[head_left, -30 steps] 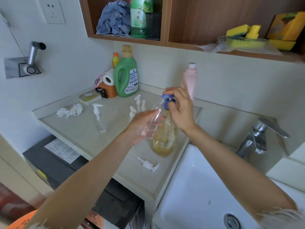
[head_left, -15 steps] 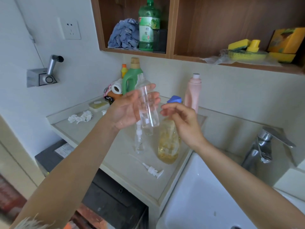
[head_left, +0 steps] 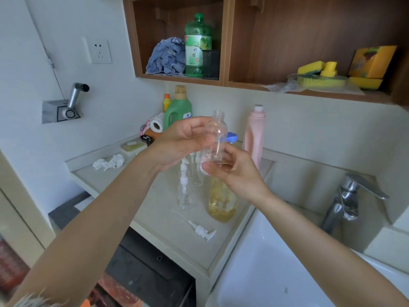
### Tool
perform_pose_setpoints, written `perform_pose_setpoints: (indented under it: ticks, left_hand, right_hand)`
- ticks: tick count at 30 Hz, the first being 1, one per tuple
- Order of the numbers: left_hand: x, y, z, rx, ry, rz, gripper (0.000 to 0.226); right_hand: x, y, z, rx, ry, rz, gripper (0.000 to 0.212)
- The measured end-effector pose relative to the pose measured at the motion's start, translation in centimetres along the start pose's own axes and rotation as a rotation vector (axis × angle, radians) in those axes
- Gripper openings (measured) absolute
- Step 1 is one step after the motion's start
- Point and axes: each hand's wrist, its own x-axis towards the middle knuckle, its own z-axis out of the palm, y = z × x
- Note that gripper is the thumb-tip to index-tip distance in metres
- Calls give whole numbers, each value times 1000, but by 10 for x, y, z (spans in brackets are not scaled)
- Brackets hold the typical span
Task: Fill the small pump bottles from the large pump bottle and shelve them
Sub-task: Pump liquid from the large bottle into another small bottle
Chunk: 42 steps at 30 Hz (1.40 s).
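I hold a small clear bottle [head_left: 217, 138] upright and uncapped in the air, above the counter. My left hand [head_left: 183, 142] grips its side and my right hand [head_left: 234, 169] holds its base. Below them stands the large pump bottle [head_left: 222, 200] with yellow liquid and a blue pump head [head_left: 232, 136], mostly hidden by my right hand. A small capped pump bottle [head_left: 184, 189] stands left of it, with others behind it. A loose white pump [head_left: 202, 231] lies on the counter [head_left: 155, 209] near the front edge.
A wooden shelf [head_left: 287, 88] above holds a blue cloth, a green bottle, sponges and a yellow box. A green detergent jug [head_left: 178, 107], a pink bottle [head_left: 254, 134], a tissue roll and crumpled tissue stand on the counter. A white sink [head_left: 276, 273] and a tap [head_left: 345, 196] are at the right.
My right hand has left the large bottle's pump and taken the base of the small clear bottle. The bottle has been raised and turned upright. The camera has tilted up.
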Motion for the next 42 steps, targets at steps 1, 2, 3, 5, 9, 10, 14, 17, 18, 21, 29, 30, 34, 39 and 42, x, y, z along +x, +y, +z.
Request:
perform_pose_setpoints:
  ticks: [1,2,3,5,9,10,14,17,18,21,29,30,34,39,42]
  left_hand:
    - [0,-1,-1,11,33,-20,79]
    - [0,-4,-2,15,75,-40,75]
    - [-1,-7,-3,21,121,-52,68]
    - [-3,-14,-5,35,201,-68,64]
    - [-8,-25,2,-16,299,-124,45]
    - [-9,-28,3,-31,313,-134,43]
    - [-10,-33,7,-51,297,-157,39]
    - [-11,-34,10,-96,258,-167,43]
    - [-10,-34,10,-115,250,-164,44]
    - [-11,-35,10,-141,249,-161,39]
    - [-16,-38,16,-106,169,-116,25]
    - [-16,-39,15,-75,181,-107,24]
    - [-21,-46,5,-40,367,-72,27]
    - [-18,-64,-3,79,279,-185,25]
    - [-6,-78,2,105,304,-248,32]
  right_hand:
    - [1,-1,-3,-5,16,-8,28]
    - [0,-3,-5,-6,24,-13,29]
    - [-1,-5,-7,-20,13,-20,31]
    - [0,-8,-9,-50,-54,-20,31]
    - [5,-6,-16,9,-24,60,19]
    - [5,-5,-18,24,-26,79,20]
    - [0,-2,-20,32,-45,102,22]
    - [1,-1,-23,2,-62,121,19]
    - [1,-2,-24,11,-73,133,20]
    - [0,-2,-25,38,-77,121,18]
    - [-3,2,-7,75,-192,178,31]
    - [-4,3,-6,76,-225,189,33]
    - [2,5,-14,-37,-259,260,31]
    - [29,16,-35,-500,259,-72,17]
    - [49,29,-42,-685,289,-251,28]
